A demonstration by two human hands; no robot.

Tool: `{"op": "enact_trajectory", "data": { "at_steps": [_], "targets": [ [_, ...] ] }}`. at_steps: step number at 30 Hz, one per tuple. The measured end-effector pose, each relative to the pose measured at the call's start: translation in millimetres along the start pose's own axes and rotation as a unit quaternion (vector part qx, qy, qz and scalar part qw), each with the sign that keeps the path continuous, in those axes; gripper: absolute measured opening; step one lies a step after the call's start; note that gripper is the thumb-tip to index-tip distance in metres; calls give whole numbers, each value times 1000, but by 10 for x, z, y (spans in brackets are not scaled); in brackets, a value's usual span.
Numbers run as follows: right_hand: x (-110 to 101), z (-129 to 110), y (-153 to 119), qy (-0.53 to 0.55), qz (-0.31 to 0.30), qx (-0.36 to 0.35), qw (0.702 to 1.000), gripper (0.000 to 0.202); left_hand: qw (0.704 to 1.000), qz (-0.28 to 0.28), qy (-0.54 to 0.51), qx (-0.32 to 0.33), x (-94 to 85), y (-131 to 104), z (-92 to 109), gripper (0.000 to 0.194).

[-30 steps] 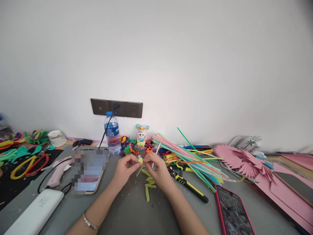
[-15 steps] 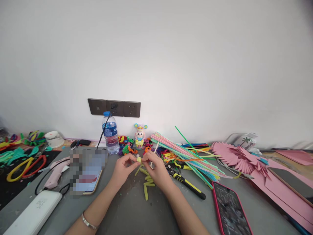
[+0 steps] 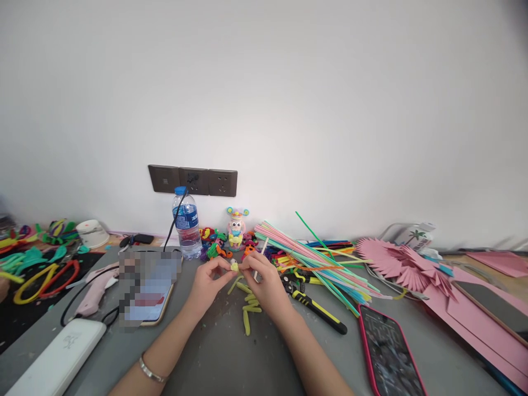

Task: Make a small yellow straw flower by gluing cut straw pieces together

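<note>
Between the fingertips of both hands is a small pale yellow lump [image 3: 234,267], with a light top; its exact kind is too small to make out. My left hand [image 3: 209,280] pinches it from the left, thumb and forefinger closed. From the other side my right hand [image 3: 264,280] also pinches at it. A thin white stick [image 3: 264,246] slants behind the right fingers and shows again in the gap above the thumb; whether that hand grips it, I cannot tell. Just below the hands lie several short yellow-green pipe cleaner pieces [image 3: 246,322] on the grey table [image 3: 214,357].
Behind the hands stand a water bottle [image 3: 187,223] and a small figure [image 3: 236,228]. Pliers [image 3: 317,311], a bundle of pipe cleaners [image 3: 313,258] and a phone [image 3: 390,352] are on the right. Leftward are a glue gun [image 3: 93,291], another phone [image 3: 152,291] and a power bank [image 3: 58,357].
The yellow lump has turned slightly between my fingertips; both hands stay nearly in place. At the far left edge, part of what looks like another person's hand has appeared beside a yellow strip.
</note>
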State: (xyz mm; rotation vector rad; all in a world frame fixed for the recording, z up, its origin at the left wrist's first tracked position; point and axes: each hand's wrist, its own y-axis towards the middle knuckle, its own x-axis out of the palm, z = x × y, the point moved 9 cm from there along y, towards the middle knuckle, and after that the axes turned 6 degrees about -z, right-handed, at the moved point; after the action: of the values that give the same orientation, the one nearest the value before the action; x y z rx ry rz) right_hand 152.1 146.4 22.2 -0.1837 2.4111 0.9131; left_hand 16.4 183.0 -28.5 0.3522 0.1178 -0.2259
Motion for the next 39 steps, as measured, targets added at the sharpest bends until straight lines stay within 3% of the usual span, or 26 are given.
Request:
{"op": "enact_trajectory", "data": {
  "at_steps": [12, 21, 31, 39],
  "targets": [
    [26, -2, -10, -110, -11, 26, 993, 17, 1000, 3, -3, 4, -2, -12, -39, 14],
    [20, 35, 2, -57, -10, 23, 998, 17, 1000, -5, 13, 9, 3, -11, -12, 15],
    [52, 152, -17, 95, 0, 57, 994, 19, 1000, -3, -18, -15, 5, 4, -18, 15],
    [63, 159, -16, 86, -5, 54, 995, 14, 997, -10, -61, -54, 40, -5, -61, 20]
  ]
}}
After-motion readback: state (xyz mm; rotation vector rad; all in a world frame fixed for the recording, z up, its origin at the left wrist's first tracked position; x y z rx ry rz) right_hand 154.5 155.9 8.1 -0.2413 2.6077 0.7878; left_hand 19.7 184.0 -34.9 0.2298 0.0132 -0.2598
